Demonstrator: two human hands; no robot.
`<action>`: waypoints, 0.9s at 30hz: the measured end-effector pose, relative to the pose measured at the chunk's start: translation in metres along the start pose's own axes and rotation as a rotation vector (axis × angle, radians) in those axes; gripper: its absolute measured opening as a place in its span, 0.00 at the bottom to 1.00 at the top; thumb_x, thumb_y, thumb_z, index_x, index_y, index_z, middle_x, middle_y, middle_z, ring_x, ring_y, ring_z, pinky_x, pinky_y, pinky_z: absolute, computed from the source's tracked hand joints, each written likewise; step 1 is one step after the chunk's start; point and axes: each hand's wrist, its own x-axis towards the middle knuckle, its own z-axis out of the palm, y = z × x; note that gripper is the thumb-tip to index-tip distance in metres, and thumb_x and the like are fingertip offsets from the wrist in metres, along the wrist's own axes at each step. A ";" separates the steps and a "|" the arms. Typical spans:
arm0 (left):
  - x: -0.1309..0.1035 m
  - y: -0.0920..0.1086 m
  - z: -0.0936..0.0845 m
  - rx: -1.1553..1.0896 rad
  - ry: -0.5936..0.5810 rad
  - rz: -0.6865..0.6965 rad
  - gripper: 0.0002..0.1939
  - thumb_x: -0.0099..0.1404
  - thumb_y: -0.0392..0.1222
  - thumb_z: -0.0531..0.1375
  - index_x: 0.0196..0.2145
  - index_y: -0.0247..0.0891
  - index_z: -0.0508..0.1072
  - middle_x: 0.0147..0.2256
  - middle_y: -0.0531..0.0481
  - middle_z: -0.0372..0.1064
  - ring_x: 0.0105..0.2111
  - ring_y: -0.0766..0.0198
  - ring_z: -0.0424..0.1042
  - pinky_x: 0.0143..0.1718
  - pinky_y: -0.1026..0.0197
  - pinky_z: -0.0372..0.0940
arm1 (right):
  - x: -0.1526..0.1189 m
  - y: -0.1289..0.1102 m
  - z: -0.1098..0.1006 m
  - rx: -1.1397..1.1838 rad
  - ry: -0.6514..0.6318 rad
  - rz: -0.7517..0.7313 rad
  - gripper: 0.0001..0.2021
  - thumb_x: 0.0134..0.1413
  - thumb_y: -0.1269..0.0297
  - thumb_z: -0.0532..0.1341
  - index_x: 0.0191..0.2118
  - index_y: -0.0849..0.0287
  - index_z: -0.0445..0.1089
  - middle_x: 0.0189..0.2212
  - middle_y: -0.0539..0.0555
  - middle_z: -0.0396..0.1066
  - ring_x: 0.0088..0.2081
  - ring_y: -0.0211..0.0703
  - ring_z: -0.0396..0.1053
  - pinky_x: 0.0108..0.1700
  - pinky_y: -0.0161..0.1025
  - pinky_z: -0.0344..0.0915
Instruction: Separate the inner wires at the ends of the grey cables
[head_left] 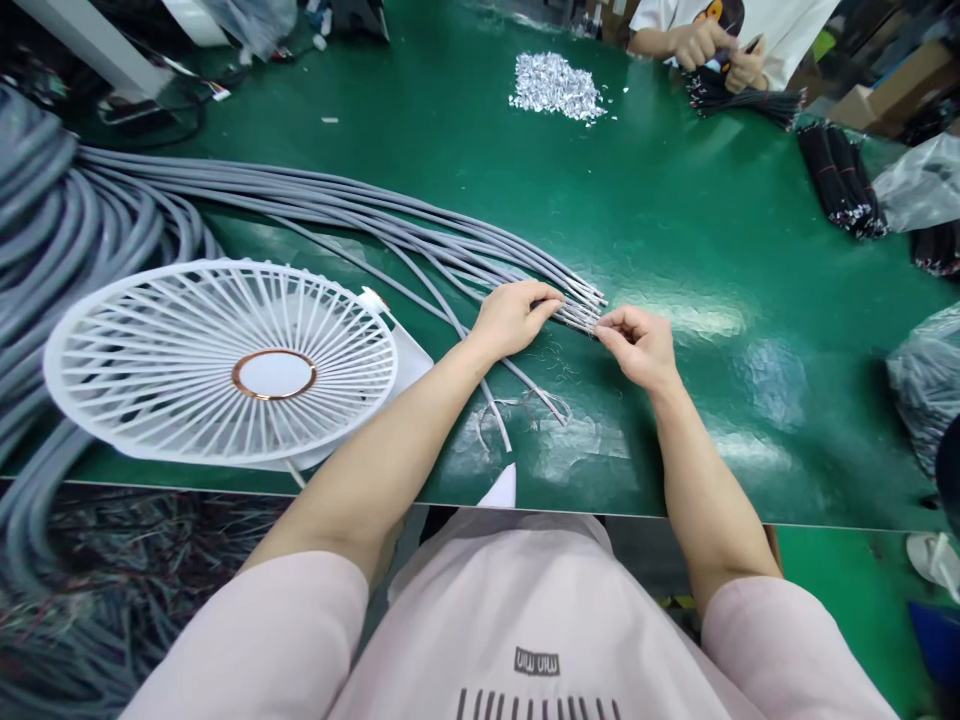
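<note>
Grey cables [352,205] run in a bundle from the left to the middle of the green table, their stripped ends pointing right. My left hand [517,318] is closed at the bundle near those ends, thumb and forefinger pinched on a cable. Just to its right, my right hand [636,342] pinches at the tip of a cable end. Two separate cables lie nearer to me, one with loose thin strands [551,402] spread at its end.
A white round fan [337,340] lies at the left, beside large coils of grey cable [45,250]. Silver scraps [556,88] are heaped at the back. Across the table, another person's hands [720,55] handle black wires [742,100]. More black bundles [840,180] lie right.
</note>
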 end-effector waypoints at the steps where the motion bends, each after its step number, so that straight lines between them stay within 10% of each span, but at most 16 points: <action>1: 0.000 -0.001 0.000 -0.004 0.004 0.008 0.13 0.68 0.42 0.57 0.42 0.40 0.81 0.42 0.48 0.80 0.43 0.58 0.76 0.47 0.58 0.68 | -0.001 0.000 -0.003 0.013 0.002 0.012 0.06 0.49 0.62 0.64 0.27 0.59 0.72 0.20 0.47 0.68 0.21 0.33 0.57 0.25 0.35 0.55; 27: -0.004 0.017 0.004 -0.166 -0.018 0.097 0.12 0.62 0.40 0.59 0.38 0.37 0.82 0.35 0.48 0.76 0.34 0.64 0.73 0.38 0.62 0.66 | 0.000 -0.001 -0.012 0.109 -0.064 0.014 0.04 0.49 0.64 0.66 0.29 0.58 0.73 0.21 0.47 0.72 0.22 0.36 0.65 0.25 0.36 0.59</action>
